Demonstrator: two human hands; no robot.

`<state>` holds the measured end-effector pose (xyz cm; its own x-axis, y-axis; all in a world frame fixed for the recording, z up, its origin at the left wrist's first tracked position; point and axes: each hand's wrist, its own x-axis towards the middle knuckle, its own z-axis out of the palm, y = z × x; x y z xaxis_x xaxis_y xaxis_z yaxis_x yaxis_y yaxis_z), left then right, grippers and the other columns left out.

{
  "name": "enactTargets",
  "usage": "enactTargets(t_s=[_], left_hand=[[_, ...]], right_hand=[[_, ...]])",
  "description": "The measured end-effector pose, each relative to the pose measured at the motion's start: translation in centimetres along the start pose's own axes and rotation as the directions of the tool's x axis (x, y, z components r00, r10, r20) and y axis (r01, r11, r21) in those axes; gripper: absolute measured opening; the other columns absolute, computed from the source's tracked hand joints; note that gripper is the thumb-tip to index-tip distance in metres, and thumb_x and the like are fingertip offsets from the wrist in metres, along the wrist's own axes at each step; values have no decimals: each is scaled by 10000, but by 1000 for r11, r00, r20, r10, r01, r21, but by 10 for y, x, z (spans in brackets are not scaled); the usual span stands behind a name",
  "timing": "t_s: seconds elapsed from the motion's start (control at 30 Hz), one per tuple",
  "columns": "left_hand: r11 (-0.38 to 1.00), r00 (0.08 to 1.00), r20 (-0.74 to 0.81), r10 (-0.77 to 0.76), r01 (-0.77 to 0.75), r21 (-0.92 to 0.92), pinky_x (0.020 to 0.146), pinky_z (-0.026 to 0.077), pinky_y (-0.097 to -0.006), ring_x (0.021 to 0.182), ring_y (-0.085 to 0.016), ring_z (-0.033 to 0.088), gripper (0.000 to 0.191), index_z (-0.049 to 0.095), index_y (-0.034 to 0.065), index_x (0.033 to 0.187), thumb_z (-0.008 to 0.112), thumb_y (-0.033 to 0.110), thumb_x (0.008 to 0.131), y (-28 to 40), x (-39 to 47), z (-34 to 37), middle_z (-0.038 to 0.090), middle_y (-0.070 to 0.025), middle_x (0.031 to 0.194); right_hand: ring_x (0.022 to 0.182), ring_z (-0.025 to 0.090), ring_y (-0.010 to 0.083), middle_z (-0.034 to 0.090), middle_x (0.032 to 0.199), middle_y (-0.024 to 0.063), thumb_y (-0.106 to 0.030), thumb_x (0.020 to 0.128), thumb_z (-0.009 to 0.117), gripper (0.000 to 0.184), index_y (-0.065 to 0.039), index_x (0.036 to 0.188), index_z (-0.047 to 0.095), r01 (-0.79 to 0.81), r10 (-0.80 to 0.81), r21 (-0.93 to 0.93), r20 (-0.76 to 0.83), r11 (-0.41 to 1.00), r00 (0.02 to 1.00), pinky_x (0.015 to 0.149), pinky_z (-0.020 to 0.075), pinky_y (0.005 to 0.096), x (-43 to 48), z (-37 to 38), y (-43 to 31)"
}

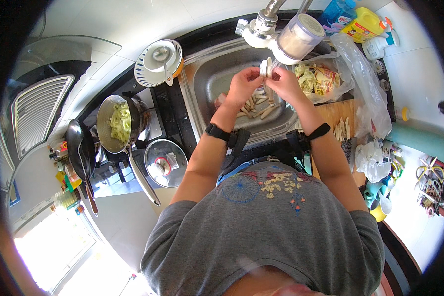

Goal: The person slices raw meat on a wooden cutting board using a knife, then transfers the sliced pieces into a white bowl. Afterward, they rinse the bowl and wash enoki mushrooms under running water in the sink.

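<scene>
Over the stainless steel sink (pixel 212 79), my left hand (pixel 246 85) and my right hand (pixel 284 84) are close together. Between their fingertips they pinch pale, long-stemmed mushroom pieces (pixel 266 68), split lengthwise and pointing up. Just above is the faucet's water filter (pixel 298 39), and a stream that looks like water falls beside my right fingers. More slender mushrooms (pixel 268 110) lie on the sink bottom below my hands. A pinkish item (pixel 220 100) beside my left wrist is partly hidden.
A wooden cutting board (pixel 327 111) at right carries cut mushroom strips (pixel 342 129) and a knife (pixel 349 151). Behind it sits a plastic bag of vegetable scraps (pixel 307 79). Left stand a pan of chopped greens (pixel 120 122), a glass lid (pixel 166 162) and stacked bowls (pixel 148 74).
</scene>
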<state>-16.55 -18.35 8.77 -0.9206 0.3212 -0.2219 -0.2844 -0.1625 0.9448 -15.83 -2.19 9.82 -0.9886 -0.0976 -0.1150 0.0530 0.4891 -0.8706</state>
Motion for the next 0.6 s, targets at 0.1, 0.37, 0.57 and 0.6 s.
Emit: enactTargets(t_s=[0.1,0.37,0.57,0.6], left_hand=[[997,999,15,48,-49,55,689,463,-228,762,-92,567,234,578,-10,985,641,70,775,0,0,1,621,-49,846],[943,995,-65,82,-56,327,632,459,-220,694,-80,563,192,596,-13,874,673,92,733,8,-3,3,616,-24,740],[993,963,-269,31,2,121,615,464,-220,684,-91,569,146,582,-22,842,642,74,750,5,-5,7,609,-35,730],[999,951,-309,5,5,33,620,472,-227,686,-105,575,134,572,-21,846,626,68,762,2,-4,4,603,-42,741]], right_hand=[[630,597,180,618,703,119,-175,722,646,208,1,826,607,2,-2,43,-12,999,1000,574,451,293,2,1,5],[602,541,103,611,697,48,-138,728,631,207,32,840,595,-42,25,207,88,977,996,556,433,260,-4,-1,1],[507,435,57,527,642,-14,-82,763,599,82,-20,810,574,-224,256,478,-2,849,967,458,348,216,-8,5,-3],[519,444,65,525,639,-4,-81,763,597,84,-13,806,574,-202,272,559,-45,804,961,470,359,224,-7,4,0]])
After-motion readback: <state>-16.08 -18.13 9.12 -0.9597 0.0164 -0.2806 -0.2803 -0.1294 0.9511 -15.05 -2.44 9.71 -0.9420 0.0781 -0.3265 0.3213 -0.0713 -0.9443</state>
